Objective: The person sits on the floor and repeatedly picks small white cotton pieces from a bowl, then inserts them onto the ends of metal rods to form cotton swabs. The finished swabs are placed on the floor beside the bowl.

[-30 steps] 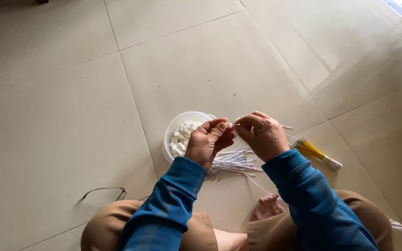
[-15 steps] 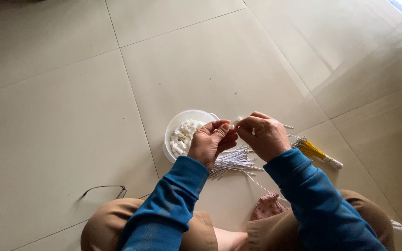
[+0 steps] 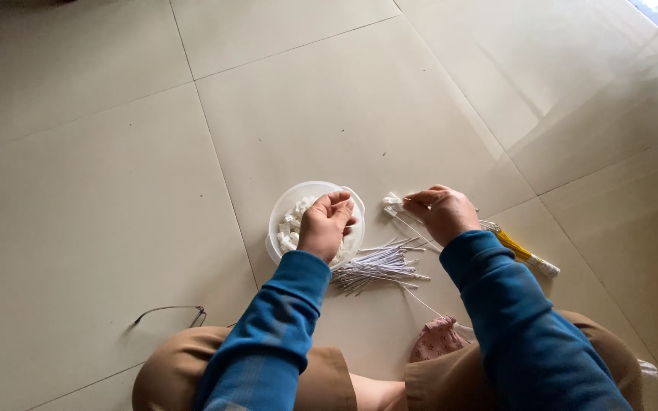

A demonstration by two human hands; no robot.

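Note:
My left hand (image 3: 327, 224) hovers over a clear round plastic bowl (image 3: 287, 205) of small white plastic pieces (image 3: 292, 221), fingers curled into them. My right hand (image 3: 442, 212) pinches thin white wires with small white connectors (image 3: 392, 205) at their ends, held just right of the bowl. A loose bundle of thin white wires (image 3: 378, 266) lies on the tiled floor between my forearms. Both sleeves are blue.
A yellow-handled tool (image 3: 523, 253) lies on the floor right of my right hand. A thin dark wire loop (image 3: 169, 311) lies at the left near my knee. A small pink patterned cloth (image 3: 437, 339) rests by my legs. Beige tiles (image 3: 100, 175) surround me.
My hands were together in front of the bowl; they have parted. The left hand moved down into the bowl, while the right stays holding the wires.

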